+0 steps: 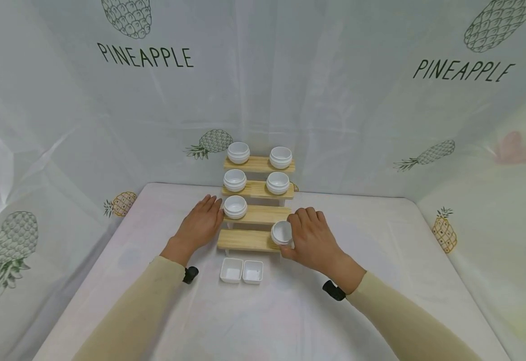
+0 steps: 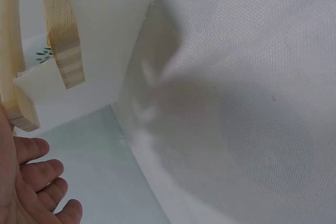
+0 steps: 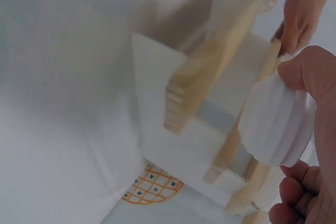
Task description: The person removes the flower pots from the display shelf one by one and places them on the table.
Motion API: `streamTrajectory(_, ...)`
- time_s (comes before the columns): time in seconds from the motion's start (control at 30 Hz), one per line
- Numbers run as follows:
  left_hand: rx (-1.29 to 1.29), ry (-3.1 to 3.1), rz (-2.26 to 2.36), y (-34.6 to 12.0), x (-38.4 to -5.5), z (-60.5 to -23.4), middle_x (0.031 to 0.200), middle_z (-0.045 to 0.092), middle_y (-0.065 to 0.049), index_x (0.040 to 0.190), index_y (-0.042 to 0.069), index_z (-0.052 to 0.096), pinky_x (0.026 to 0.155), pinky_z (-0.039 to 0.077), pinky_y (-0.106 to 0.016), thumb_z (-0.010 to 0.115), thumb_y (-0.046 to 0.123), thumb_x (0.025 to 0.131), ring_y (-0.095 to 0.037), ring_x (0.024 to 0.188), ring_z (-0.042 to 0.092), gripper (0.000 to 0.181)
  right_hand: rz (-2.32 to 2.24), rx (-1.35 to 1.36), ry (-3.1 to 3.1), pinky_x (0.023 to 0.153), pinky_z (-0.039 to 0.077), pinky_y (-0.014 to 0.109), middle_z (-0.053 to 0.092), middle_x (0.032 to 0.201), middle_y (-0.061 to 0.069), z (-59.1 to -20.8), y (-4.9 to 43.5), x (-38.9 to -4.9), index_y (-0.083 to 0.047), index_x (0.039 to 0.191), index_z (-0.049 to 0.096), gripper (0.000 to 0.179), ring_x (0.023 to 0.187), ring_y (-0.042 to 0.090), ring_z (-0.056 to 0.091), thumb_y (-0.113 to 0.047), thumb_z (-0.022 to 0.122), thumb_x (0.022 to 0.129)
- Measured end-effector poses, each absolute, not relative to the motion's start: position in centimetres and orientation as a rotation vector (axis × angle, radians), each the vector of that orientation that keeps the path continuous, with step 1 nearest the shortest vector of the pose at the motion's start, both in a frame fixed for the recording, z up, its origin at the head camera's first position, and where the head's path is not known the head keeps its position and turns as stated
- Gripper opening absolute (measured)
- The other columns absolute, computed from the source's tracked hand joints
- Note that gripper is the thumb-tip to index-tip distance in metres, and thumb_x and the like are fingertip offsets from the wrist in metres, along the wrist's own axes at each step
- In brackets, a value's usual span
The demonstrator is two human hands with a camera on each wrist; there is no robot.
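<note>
A small white ribbed bowl (image 1: pixel 282 232) is in my right hand (image 1: pixel 314 239), the thumb on its near side and the fingers across its far side. It overlaps the right end of the lowest wooden step in the head view. In the right wrist view this bowl (image 3: pixel 273 119) is tilted sideways between thumb and fingers, beside the plank ends. My left hand (image 1: pixel 201 220) lies against the left side of the wooden tiered stand (image 1: pixel 246 240), its fingers extended. The left wrist view has those fingers (image 2: pixel 42 174) just by a plank end. Another bowl (image 1: pixel 235 206) sits at the left of the second-lowest step.
Two bowls (image 1: pixel 238 153) (image 1: pixel 281 157) stand on the top step, and two more (image 1: pixel 234 180) (image 1: pixel 278 183) on the one below. Before the stand, two square white dishes (image 1: pixel 231 271) (image 1: pixel 252 272) lie side by side on the cloth-covered table (image 1: pixel 263 321). A pineapple-printed curtain (image 1: pixel 326 115) hangs behind.
</note>
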State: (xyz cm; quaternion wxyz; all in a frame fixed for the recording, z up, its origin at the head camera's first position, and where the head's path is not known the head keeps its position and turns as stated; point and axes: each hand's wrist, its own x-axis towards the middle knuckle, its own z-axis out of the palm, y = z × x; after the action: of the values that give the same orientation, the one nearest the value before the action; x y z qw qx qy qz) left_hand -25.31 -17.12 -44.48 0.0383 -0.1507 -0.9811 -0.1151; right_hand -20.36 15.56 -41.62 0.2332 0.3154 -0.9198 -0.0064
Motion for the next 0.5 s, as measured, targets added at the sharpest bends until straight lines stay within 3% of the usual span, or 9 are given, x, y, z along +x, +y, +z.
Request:
streamTrajectory(0.23,-0.465,-3.009,-0.340,-17.1,-25.4,-44.4,0.166,0.039,-0.026,0.158,-0.005,0.042,0.132,0.025,-0.053,0.031,0.032,0.116,-0.040,0.159,0.029,0.057,0.008,0.930,-2.478,0.074,0.045,0.038,0.059,0.095,0.009,-44.1,15.6,-18.3,-0.003,0.103,0.062,0.063,0.087,0.030,0.054,-0.054,0.084,0.074)
streamTrajectory(0.5,-0.481,-2.994,-0.334,-17.1,-25.4,-44.5,0.164,0.040,-0.027,0.157,-0.007,0.043,0.131,0.026,-0.054,0.033,0.030,0.116,-0.042,0.158,0.030,0.056,0.025,1.003,-2.529,0.076,0.045,0.037,0.058,0.095,0.007,-47.0,15.3,-16.4,-0.005,0.103,0.062,0.062,0.088,0.027,0.053,-0.056,0.084,0.077)
